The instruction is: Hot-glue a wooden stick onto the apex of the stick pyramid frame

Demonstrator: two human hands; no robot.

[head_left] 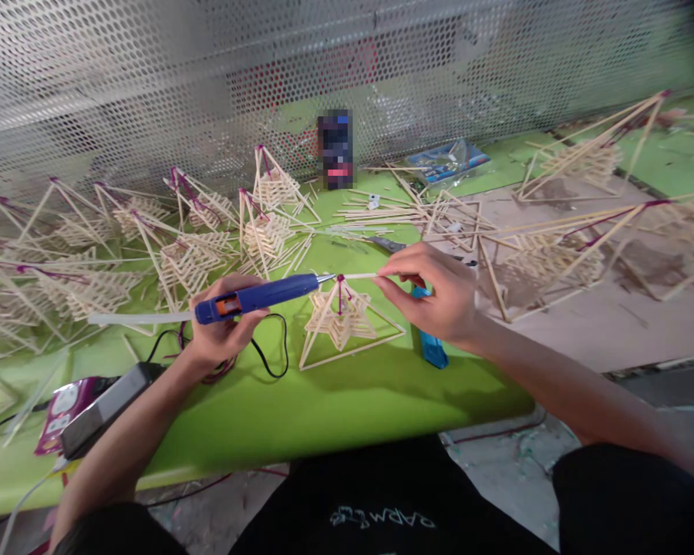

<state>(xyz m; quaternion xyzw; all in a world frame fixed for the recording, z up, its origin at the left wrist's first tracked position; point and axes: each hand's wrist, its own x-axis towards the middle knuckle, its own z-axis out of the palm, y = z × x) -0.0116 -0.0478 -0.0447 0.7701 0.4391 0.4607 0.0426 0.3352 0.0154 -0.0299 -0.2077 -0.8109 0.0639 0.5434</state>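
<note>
My left hand (223, 324) is wrapped round a blue hot glue gun (277, 293), its metal tip pointing right. A long whitish glue stick (142, 317) sticks out of its back end. Between thumb and fingers, my right hand (433, 289) pinches a thin pale stick (359, 276) lying level. The glue gun's tip and the stick's left end meet close to the purple-tied peak of a small wooden-stick pyramid (340, 320), which stands on the green table (301, 420). Whether they touch the peak, I cannot tell. A blue plastic tool (433, 347) lies below my right hand, partly covered.
Several similar stick pyramids (179, 258) crowd the left, and larger ones (560, 247) stand at right on a board. Loose sticks (375, 212), scissors (387, 244) and an upright phone (335, 150) are behind. A power adapter (107, 412) with cables lies at front left. Perforated metal (208, 69) closes the back.
</note>
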